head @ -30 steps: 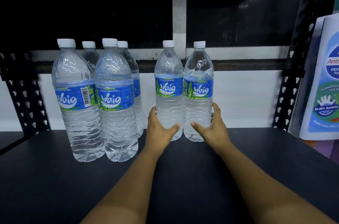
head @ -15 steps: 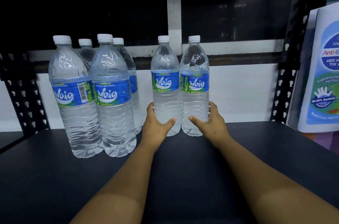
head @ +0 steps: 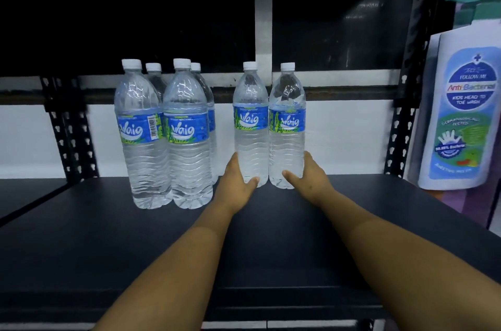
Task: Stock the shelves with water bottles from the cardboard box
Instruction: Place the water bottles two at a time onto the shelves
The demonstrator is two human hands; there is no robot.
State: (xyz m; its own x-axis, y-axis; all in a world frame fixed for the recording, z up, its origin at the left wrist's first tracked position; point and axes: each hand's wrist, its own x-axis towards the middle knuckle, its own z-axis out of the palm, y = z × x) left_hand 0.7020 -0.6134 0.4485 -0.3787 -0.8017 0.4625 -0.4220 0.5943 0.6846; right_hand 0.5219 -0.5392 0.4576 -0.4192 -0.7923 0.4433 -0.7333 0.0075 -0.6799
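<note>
Two bottles stand upright on the shelf [head: 352,222], long axes vertical, caps up, "Waig" labels facing the camera. They touch side by side, well back from the shelf's front edge.

Left hand [head: 234,187] grips the left bottle [head: 250,141] low on its outer side, thumb curled across the front near the base. Right hand [head: 311,181] grips the right bottle [head: 287,141] the same way, mirrored. Fingers behind the bottles are hidden.

Left of that pair, just apart from it: a cluster of four bottles [head: 162,141], two in front, two behind, all upright. The cluster's front row sits closer to the shelf's front edge than the held pair.

Open room: bare shelf right of the held pair out to the black upright [head: 401,127], and a wide strip in front of them. A wash bottle [head: 461,119] stands beyond that upright. White wall behind the pair, with some shelf between.
</note>
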